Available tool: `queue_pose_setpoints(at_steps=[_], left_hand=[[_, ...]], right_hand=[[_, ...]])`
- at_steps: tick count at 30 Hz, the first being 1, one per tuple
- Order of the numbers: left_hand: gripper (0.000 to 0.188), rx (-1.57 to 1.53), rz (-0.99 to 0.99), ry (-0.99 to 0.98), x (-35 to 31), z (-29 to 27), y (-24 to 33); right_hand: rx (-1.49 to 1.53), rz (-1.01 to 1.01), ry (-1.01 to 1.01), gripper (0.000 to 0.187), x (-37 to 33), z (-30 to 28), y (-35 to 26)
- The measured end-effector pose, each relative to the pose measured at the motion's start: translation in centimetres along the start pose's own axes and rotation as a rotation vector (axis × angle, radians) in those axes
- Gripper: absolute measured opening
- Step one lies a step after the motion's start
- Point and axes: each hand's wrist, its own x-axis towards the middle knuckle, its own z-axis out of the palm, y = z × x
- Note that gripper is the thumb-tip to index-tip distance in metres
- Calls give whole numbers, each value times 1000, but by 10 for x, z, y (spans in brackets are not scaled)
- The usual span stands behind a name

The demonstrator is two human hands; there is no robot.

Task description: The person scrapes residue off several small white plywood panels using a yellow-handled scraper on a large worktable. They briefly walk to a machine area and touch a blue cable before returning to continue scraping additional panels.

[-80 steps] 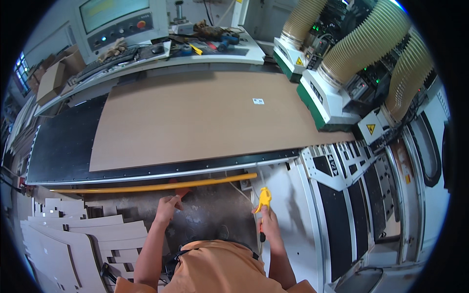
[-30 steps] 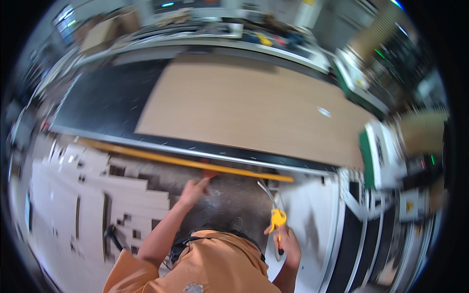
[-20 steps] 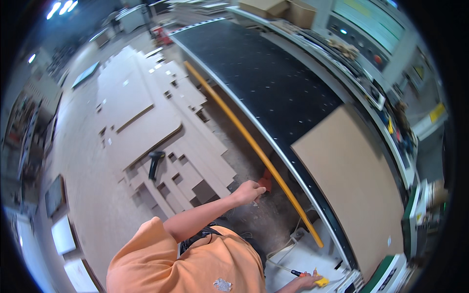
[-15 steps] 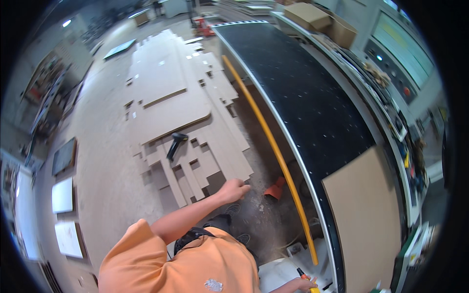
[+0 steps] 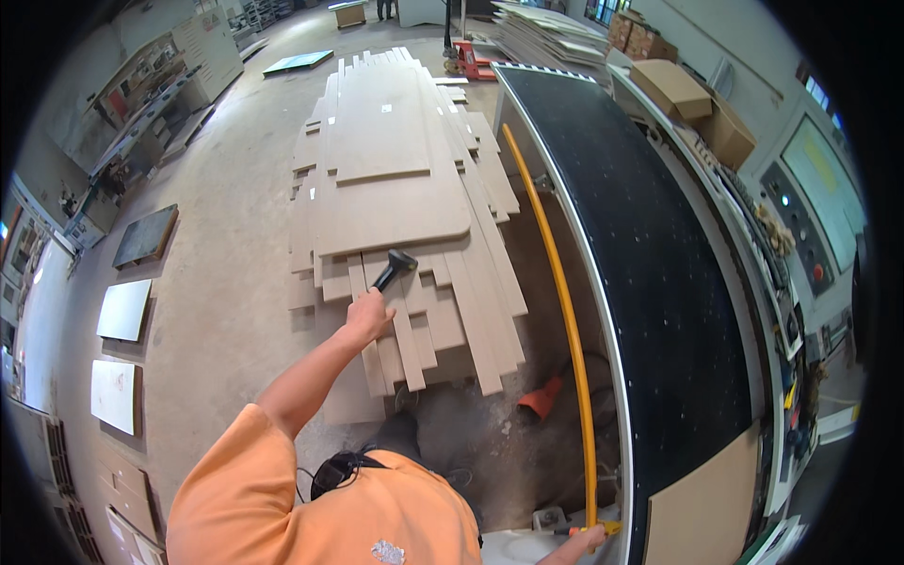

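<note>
A black handheld barcode scanner [image 5: 394,267] lies over the stacked wooden boards, its head pointing away from me. My left hand [image 5: 370,315] is closed round the lower end of its handle, with that arm stretched out over the stack. Low at the right, beside the black-topped conveyor table, my right hand [image 5: 589,539] is closed on a yellow-and-orange tool [image 5: 610,528]. Its exact kind is too small to make out. The pale brown boards [image 5: 400,212] are of differing lengths, with a round-cornered panel near the top of the pile.
Along the right runs the black conveyor table [image 5: 626,207], a yellow bar [image 5: 556,282] on its near side and a brown panel [image 5: 702,499] at its lower end. An orange-red foot pedal cover [image 5: 540,400] sits on the floor. Cardboard boxes [image 5: 673,89] and a control panel [image 5: 815,207] stand beyond.
My left hand has gone from beside the stack's near right corner to the scanner and taken its handle. My right hand still holds the yellow tool. The view has swung.
</note>
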Motion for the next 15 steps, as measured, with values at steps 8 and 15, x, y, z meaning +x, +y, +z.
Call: queue_pose_setpoints(at_steps=[8, 15], left_hand=[[53, -88, 39, -23, 100, 28, -13], [36, -626, -67, -390, 138, 6, -41]], right_hand=[[-582, -717, 132, 38, -166, 64, -11], [-394, -1291, -537, 33, -420, 262, -110]])
